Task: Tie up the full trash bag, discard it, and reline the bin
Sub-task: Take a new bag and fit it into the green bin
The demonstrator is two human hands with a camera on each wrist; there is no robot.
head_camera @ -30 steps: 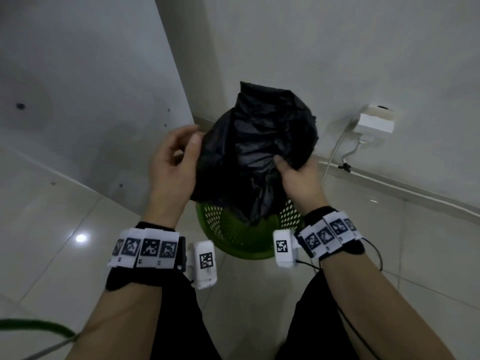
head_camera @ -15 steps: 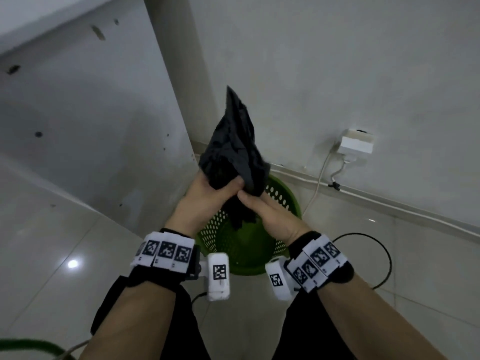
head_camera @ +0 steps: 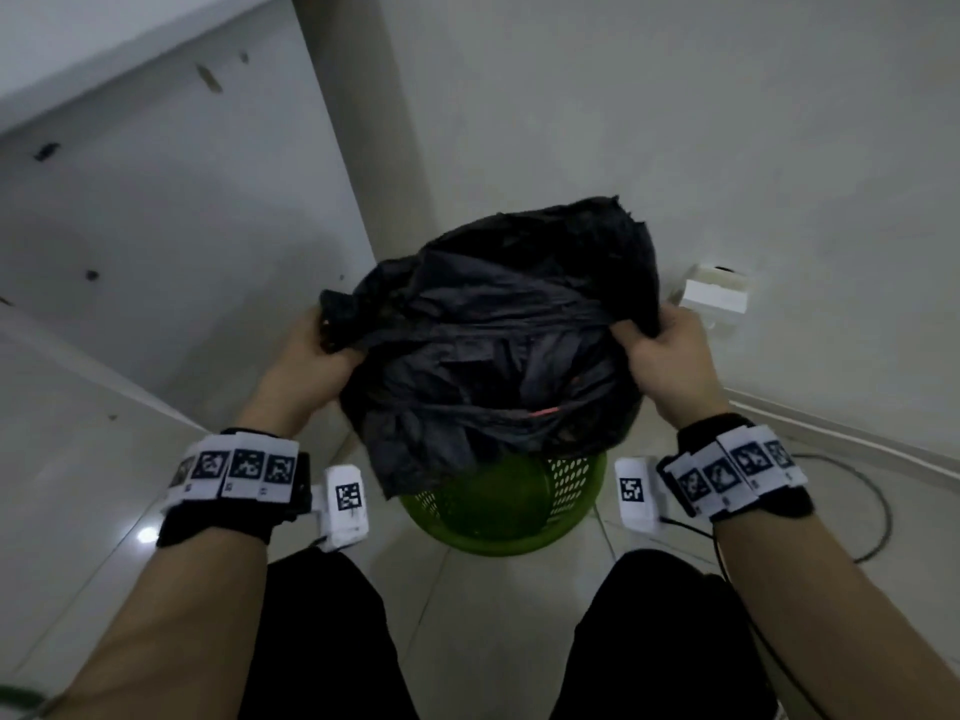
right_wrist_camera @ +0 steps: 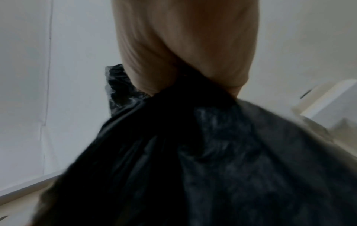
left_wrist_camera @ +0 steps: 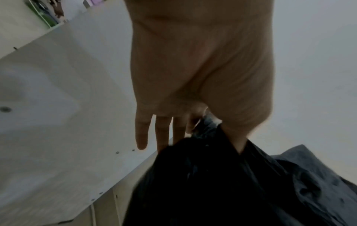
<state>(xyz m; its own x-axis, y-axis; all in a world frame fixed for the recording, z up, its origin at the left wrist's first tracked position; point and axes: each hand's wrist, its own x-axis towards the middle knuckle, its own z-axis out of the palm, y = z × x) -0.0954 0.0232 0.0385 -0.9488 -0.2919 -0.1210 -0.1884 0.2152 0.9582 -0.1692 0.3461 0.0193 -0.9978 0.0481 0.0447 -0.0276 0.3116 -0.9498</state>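
Crinkled black plastic trash bag (head_camera: pixel 498 350) spread above round green perforated bin (head_camera: pixel 519 506); left hand (head_camera: pixel 317 350) and right hand (head_camera: pixel 670 356) each grasping its rim.

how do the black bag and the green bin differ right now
The black trash bag is soft, crumpled plastic held up in the air; the green bin is a rigid perforated basket standing on the floor. The bag is spread wide between the left hand and right hand; the bin is untouched. The bag hangs directly above the bin, hiding much of it.

A white wall box (head_camera: pixel 716 297) sits low on the wall ahead of me; a black cable (head_camera: pixel 878 504) loops across the tiled floor (head_camera: pixel 78 459).
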